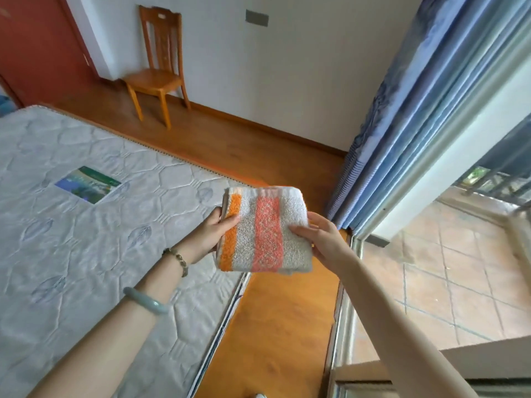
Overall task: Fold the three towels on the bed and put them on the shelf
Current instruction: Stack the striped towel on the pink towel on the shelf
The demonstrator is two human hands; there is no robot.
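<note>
Terrycloth, nubbly and looped, makes up the folded towel point(263, 229), a thick, nearly square pad striped orange, grey, coral and white, with a flat woven band along its far edge. Its slightly longer side and its stripes run away from the person, and it is held in the air above the glossy wooden floor point(281, 326), just beside the edge of the quilted bed point(86, 239). The left hand point(211, 235) grips its orange edge and the right hand point(321, 237) its pale edge, with the fingers point(230, 220) pinching from either side, thumbs on top.
</note>
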